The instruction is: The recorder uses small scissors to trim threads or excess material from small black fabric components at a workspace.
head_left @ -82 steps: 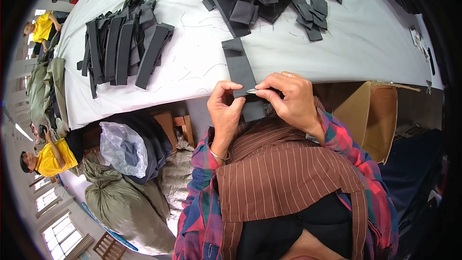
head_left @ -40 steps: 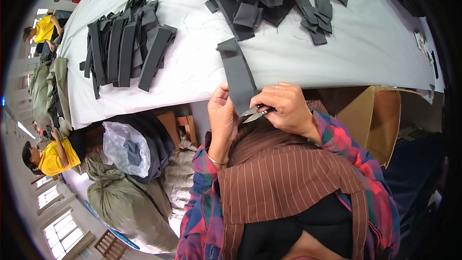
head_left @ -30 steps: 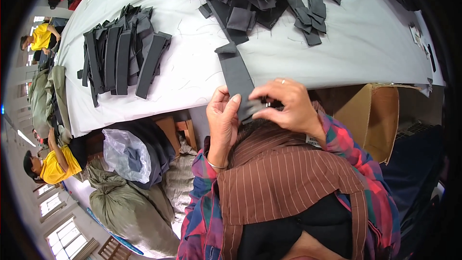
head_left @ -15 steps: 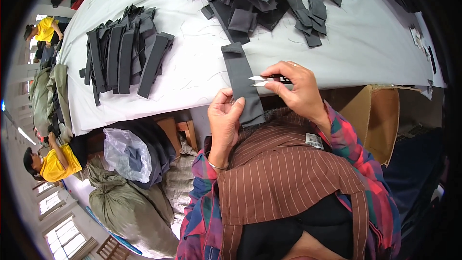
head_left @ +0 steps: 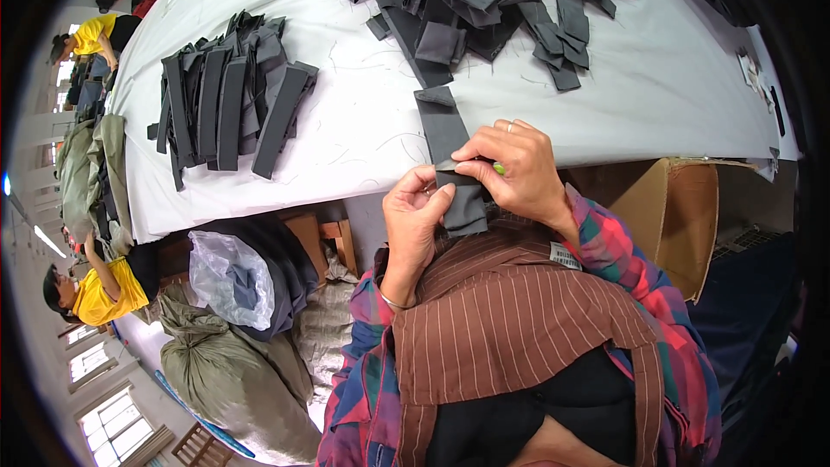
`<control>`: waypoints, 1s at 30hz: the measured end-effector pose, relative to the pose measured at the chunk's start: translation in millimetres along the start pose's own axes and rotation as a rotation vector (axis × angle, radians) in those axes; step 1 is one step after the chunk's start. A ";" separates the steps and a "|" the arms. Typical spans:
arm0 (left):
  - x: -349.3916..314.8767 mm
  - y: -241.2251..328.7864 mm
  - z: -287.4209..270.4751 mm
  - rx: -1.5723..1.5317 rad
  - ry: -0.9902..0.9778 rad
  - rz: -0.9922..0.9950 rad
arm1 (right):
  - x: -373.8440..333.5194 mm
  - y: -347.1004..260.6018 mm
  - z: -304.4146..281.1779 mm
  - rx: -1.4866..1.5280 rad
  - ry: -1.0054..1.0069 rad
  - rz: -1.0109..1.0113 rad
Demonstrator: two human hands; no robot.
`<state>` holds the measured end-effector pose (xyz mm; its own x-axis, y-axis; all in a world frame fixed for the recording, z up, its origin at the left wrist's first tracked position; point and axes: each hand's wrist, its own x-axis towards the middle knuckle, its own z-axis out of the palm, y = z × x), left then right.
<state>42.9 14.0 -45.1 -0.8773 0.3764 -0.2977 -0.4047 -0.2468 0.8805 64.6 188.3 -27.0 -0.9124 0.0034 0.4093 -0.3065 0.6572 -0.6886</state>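
Observation:
A dark grey fabric strip (head_left: 443,128) reaches from the table's near edge toward my lap, its far end folded over. My left hand (head_left: 413,212) is closed on its left edge, thumb and fingers pinching the cloth. My right hand (head_left: 516,169) is closed over the strip from the right, its fingertips close to the left hand's. A small green part of the thread snips (head_left: 499,169) shows between its fingers; most of the tool is hidden. The strip is bent where the two hands meet.
Strips lie in a row (head_left: 229,108) at left on the white-covered table (head_left: 354,121), with a loose heap (head_left: 484,0) at the back. A cardboard box (head_left: 683,225) stands at right; a tied sack (head_left: 233,380) and a plastic bag (head_left: 229,272) at left. Two people in yellow work farther left.
My right hand has moved left and down onto the strip, and the white blades no longer show plainly. The strip is now bent between my hands; my left hand has shifted slightly right.

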 end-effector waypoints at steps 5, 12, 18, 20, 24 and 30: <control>-3.5 2.4 1.4 0.026 -0.001 -0.008 | -5.3 6.7 3.3 0.312 0.071 0.280; -8.7 13.7 16.4 0.867 -0.350 0.472 | -9.8 7.2 12.2 0.849 -0.039 0.605; 15.2 20.6 9.4 0.158 -0.143 0.137 | -6.0 -3.8 15.2 1.171 0.084 0.640; 21.1 22.2 14.4 0.119 -0.217 0.025 | -4.9 -7.7 18.8 1.028 0.069 0.511; 28.6 25.4 14.8 0.212 -0.222 0.000 | -6.7 -2.8 24.4 0.877 0.130 0.450; 46.1 11.6 12.8 0.137 -0.104 0.066 | -13.4 16.7 20.7 0.677 0.104 0.552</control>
<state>1.1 40.0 -43.9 -0.8664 0.4556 -0.2043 -0.3023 -0.1531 0.9408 66.1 183.7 -56.4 -0.9586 0.2791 -0.0570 0.0459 -0.0462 -0.9979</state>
